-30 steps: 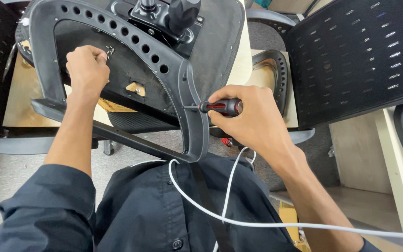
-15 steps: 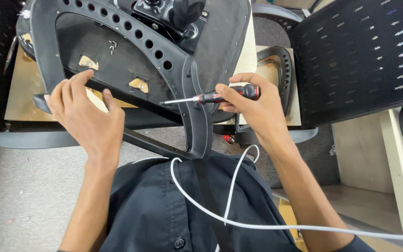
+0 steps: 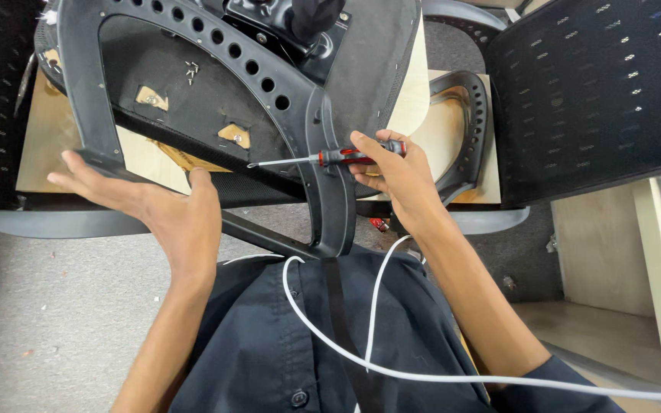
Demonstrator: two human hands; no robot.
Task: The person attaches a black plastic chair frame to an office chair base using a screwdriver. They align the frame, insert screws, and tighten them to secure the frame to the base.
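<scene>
Item: your right hand (image 3: 395,180), forearm running up from lower right, wrist bent slightly, fingers curled & closed round the red/black handle of a screwdriver (image 3: 330,158). Shaft lies approx. horizontal, tip pointing left, ending over the dark underside of the seat pan (image 3: 193,99), just right of a tan cut-out patch (image 3: 235,134); whether the tip touches anything can't be told. Item: your left hand (image 3: 166,203), forearm rising from bottom centre-left, palm open & facing up, fingers spread flat & extended left, thumb up at the right; holds nothing, fingers sit under or against the lower edge of the black perforated armrest frame (image 3: 86,92) — contact likely but not certain. Hands well apart, the frame's curved right leg (image 3: 334,206) between them. Also in view: small cluster of loose screws (image 3: 191,71) on the seat underside, above-left of the shaft tip; second tan patch (image 3: 149,97) further left; chair mechanism w/ black knob (image 3: 311,19) at top; black mesh backrest (image 3: 598,92) at right; another armrest loop (image 3: 464,130) behind your right hand; white cable (image 3: 376,306) looping over your dark shirt; grey floor (image 3: 55,306) at left.
</scene>
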